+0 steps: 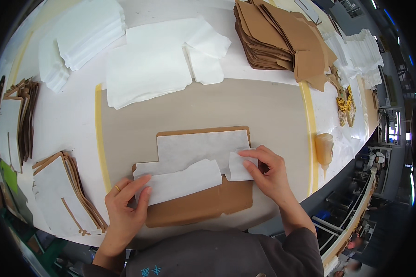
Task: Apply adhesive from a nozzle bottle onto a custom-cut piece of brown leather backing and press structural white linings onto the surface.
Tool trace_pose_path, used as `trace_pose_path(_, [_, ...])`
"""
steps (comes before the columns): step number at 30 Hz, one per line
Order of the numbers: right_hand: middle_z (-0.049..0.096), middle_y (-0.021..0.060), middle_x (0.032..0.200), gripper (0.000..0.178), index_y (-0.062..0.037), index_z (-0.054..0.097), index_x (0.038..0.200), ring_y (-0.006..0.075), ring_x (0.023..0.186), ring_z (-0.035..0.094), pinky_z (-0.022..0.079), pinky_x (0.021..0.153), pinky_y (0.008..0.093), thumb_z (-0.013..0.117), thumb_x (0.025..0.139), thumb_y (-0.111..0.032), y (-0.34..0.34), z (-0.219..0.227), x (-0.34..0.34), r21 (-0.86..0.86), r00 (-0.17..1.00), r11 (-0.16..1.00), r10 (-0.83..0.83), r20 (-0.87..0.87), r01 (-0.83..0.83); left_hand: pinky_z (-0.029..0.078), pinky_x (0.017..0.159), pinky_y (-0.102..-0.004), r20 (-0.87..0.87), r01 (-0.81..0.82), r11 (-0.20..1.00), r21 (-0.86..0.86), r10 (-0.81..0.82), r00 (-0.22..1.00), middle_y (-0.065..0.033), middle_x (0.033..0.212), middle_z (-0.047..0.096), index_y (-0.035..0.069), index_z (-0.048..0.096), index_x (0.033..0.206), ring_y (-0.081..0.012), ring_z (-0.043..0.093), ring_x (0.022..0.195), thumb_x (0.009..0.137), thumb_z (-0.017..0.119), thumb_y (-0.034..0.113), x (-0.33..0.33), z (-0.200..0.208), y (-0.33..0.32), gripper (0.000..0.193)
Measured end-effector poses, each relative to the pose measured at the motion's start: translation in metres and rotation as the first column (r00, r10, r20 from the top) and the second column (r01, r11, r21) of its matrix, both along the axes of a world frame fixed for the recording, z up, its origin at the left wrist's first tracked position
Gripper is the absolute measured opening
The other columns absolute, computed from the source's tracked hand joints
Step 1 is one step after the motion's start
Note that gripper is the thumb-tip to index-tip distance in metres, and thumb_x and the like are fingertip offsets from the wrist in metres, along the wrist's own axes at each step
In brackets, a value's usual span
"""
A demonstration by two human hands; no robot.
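Note:
In front of me lies a brown, leather-like panel (194, 207), with a thin white lining sheet (201, 147) over its far part. The sheet's near edge is folded back on itself, leaving the panel's near strip bare. My left hand (124, 207) pinches the left end of the long folded strip between thumb and fingers. At the right, my right hand (273, 174) pinches a smaller folded flap of the same sheet, set apart from the long strip by a slit. A narrow brown margin shows along the sheet's far edge.
White sheets (148, 60) lie beyond the grey mat (263, 106). More are stacked at far left (92, 34). A pile of brown panels (282, 41) stands far right. Lined panels (67, 198) lie at near left. A bottle of amber liquid (325, 148) is at right.

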State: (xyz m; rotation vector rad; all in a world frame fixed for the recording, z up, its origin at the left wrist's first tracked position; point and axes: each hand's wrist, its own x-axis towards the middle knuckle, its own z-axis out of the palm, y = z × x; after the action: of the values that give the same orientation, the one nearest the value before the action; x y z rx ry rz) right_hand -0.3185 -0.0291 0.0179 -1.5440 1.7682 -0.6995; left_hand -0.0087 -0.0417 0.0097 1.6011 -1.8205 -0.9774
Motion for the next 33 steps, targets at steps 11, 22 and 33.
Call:
trace_pose_path(11, [0.051,-0.0008,0.072,0.023,-0.008,0.071,0.102,0.0056,0.051,0.036,0.028,0.046,0.0226,0.067,0.081,0.0,0.0004,0.0008,0.0029,0.004,0.998,1.0,-0.005,-0.056,0.005,0.039,0.05,-0.0247,-0.071,-0.008,0.999,-0.035,0.006,0.997,-0.0077,0.068,0.055,0.003,0.069,0.102,-0.014,0.049,0.055,0.082,0.064,-0.003,0.005,-0.0054,0.0031,0.022])
trace_pose_path(22, [0.049,-0.0013,0.071,0.021,-0.0071,0.07,0.1,0.0054,0.052,0.034,0.027,0.047,0.0222,0.067,0.081,0.0,-0.0015,-0.0006,0.0041,-0.023,0.997,1.0,0.01,-0.082,-0.012,0.043,0.05,-0.0282,-0.058,-0.001,0.998,-0.068,-0.003,0.998,-0.007,0.067,0.053,0.003,0.068,0.102,-0.0182,0.052,0.055,0.079,0.065,-0.005,0.0097,-0.007,0.0025,0.025])
trace_pose_path(33, [0.049,-0.0012,0.071,0.022,-0.0066,0.07,0.101,0.0056,0.052,0.035,0.027,0.047,0.0225,0.067,0.08,0.0,-0.0004,0.0018,0.0038,-0.005,0.998,1.0,0.001,-0.065,-0.002,0.044,0.051,-0.0283,-0.032,0.007,0.999,-0.052,-0.009,0.999,-0.0079,0.068,0.053,0.002,0.069,0.101,-0.0189,0.053,0.055,0.078,0.067,-0.004,0.0086,-0.0064,0.0035,0.024])
